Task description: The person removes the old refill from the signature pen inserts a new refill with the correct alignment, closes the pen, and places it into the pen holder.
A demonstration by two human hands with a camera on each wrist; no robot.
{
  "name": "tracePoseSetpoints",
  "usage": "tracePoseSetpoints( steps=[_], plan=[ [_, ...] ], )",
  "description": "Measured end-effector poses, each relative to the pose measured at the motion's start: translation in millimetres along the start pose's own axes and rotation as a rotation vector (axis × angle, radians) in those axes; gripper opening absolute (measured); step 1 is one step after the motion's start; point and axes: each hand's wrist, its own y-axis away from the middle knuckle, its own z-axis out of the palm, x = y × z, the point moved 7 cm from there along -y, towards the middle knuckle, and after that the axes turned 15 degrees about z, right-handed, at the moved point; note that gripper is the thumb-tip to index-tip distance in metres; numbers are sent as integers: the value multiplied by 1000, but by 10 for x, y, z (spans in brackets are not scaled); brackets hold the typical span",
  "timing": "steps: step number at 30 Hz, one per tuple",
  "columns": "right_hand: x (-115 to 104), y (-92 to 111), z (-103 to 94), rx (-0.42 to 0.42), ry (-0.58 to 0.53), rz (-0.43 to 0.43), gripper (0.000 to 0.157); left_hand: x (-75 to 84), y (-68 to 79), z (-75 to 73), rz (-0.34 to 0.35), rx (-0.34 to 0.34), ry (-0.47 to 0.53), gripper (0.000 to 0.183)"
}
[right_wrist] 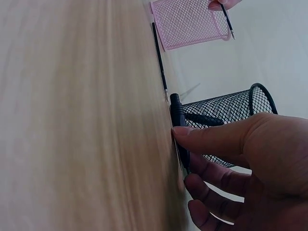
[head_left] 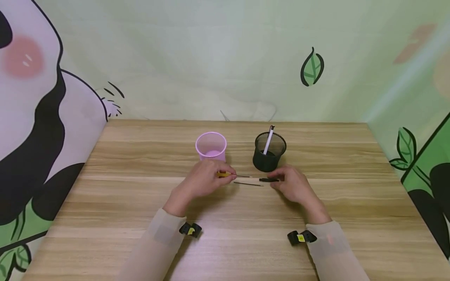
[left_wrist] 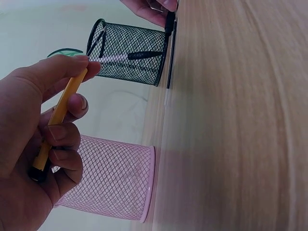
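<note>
Head view: a thin black rod (head_left: 248, 184) lies between the fingertips (head_left: 229, 180) — one nudge could roll it. Left wrist: the left hand (left_wrist: 26, 134) grips a slim yellow barrel (left_wrist: 60, 107). Right wrist: the right hand (right_wrist: 262, 159) pinches a slim black pen piece (right_wrist: 177, 115) — slackening might drop it.

Pen barrel (left_wrist: 62, 107) coloured yellow, ended in black. Refill (right_wrist: 159, 57) on wooden tabletop (head_left: 232, 238) seen in black, tipped in silver. Pen piece (right_wrist: 178, 118) finished in plain black. Near cups: one mesh cup (left_wrist: 115, 178) coloured pink, other mesh cup (head_left: 266, 161) black, both patterned in fine diamonds. Pen (head_left: 268, 140) in black cup shown white, topped in black. Tabletop streaked light brown. Sleeves (head_left: 151, 246) coloured beige. Backdrop (head_left: 211, 58) tinted pale green, printed with black-and-white panda (head_left: 81, 93), pink-cheeked, and black-outlined green leaf (head_left: 311, 70).
</note>
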Motion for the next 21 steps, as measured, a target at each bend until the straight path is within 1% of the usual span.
tracePoseSetpoints(
  steps=[11, 21],
  plan=[
    [-8, -14, 10, 29, 1, -14, 12, 1, -3, 11, -12, -16, 5, 14],
    [-9, -16, 16, 30, 4, -16, 9, -19, 0, 26, -9, -18, 18, 16]
  ],
)
